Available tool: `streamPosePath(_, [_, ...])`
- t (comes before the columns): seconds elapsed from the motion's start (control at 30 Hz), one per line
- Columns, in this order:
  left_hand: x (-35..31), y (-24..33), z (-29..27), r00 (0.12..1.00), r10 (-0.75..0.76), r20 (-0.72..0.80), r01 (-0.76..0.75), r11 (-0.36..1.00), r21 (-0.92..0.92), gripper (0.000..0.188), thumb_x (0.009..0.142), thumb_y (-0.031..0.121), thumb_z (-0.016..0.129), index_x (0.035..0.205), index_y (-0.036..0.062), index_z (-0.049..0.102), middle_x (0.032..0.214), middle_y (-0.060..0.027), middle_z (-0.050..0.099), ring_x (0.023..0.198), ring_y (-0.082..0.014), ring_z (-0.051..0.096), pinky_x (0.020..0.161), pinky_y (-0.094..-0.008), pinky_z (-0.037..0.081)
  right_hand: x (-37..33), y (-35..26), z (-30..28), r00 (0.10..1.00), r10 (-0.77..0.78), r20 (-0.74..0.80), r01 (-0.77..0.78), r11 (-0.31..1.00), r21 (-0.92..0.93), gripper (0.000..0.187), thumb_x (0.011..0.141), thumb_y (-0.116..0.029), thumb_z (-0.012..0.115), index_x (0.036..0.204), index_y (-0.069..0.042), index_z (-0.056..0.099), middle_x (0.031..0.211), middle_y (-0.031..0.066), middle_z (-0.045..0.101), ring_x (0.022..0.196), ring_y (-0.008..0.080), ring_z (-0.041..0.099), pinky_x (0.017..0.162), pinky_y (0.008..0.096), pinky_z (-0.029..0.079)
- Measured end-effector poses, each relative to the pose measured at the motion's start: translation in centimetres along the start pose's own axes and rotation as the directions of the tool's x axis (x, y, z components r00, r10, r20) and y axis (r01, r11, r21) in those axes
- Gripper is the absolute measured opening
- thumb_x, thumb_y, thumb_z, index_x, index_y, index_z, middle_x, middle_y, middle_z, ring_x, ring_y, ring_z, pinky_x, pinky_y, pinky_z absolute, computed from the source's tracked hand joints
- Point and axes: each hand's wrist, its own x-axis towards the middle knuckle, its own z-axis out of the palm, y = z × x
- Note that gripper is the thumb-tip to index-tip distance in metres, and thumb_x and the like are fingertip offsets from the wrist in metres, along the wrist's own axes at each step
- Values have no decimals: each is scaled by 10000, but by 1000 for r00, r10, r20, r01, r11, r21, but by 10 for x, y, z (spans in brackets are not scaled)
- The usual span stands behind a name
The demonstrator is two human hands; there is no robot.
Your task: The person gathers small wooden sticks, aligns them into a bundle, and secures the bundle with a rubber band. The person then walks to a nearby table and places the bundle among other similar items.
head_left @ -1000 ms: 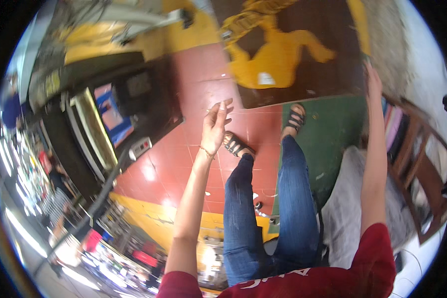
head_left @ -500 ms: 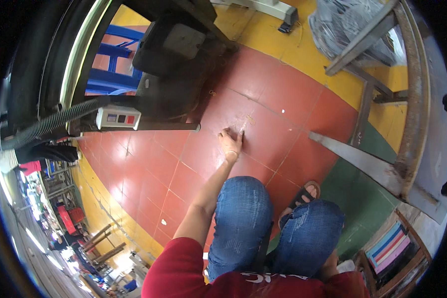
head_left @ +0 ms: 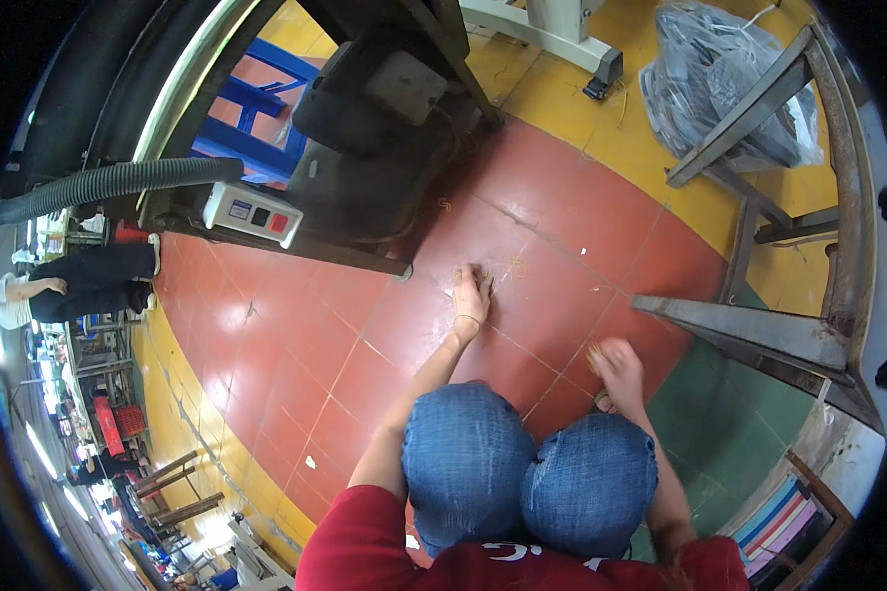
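Observation:
My left hand (head_left: 470, 298) reaches down to the red tiled floor (head_left: 572, 212), its fingers curled together. Whatever they pinch, if anything, is hidden beneath them. A thin band circles that wrist. Just beyond the fingertips lie thin yellow loops (head_left: 516, 266), which look like rubber bands, and another small yellow loop (head_left: 444, 205) lies farther off, by the dark machine base. My right hand (head_left: 618, 370) hangs beside my right knee, smeared by motion; a yellowish bit shows at its fingertips, too blurred to name.
A dark machine frame carries a switch box (head_left: 252, 215) and a ribbed hose (head_left: 118, 179) at left. A metal stand (head_left: 749, 320) juts in from the right. Behind it sits a clear plastic bag (head_left: 724, 84). Another person (head_left: 79, 284) stands at far left.
My right hand has come into view beside the right knee. My left hand's fingers have drawn closer together at the floor. My view has shifted, and the knees have moved closer together.

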Motion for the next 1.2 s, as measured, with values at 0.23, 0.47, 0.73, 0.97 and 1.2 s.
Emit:
streamPosePath(0.23, [14,-2,-11,964,210,164,-226,971,84,111,846,79,573,904,-12,546,900,-238,561,813,-426,556,728,-492,455,177,-26,116,945,-203,255,320,727,-607,238,840,-99,630,1048,-4,565,998,206,614,892,357,625,770,412,513])
streamPosePath(0.47, [47,-22,-23,864,-355,356,431,157,-889,65,901,87,501,869,63,552,888,-115,639,805,-209,634,655,-326,534,190,-18,129,867,-153,475,476,537,-696,203,899,-128,535,1010,37,575,915,197,621,833,332,643,704,442,511])
streamPosePath(0.73, [128,-37,-18,861,-507,20,405,662,-631,322,805,303,689,883,14,570,834,-93,609,747,-214,570,692,-330,485,249,-38,70,950,-81,301,-253,362,897,46,803,-93,527,845,-86,546,819,67,575,684,181,530,618,292,455])
streamPosePath(0.97, [157,-13,1,916,-269,-298,294,955,40,217,812,187,683,895,-5,625,886,-211,660,821,-355,640,759,-422,488,310,-66,31,993,-78,-87,117,626,771,83,792,-109,534,849,-122,476,868,53,562,737,153,535,630,286,458])
streamPosePath(1.2, [161,-1,14,971,-132,-200,112,988,-111,259,801,215,536,781,-41,564,709,-202,592,679,-312,568,723,-408,459,366,-65,6,873,-10,-488,-77,985,-157,237,793,-242,683,911,-81,555,810,87,630,749,217,604,663,376,492])
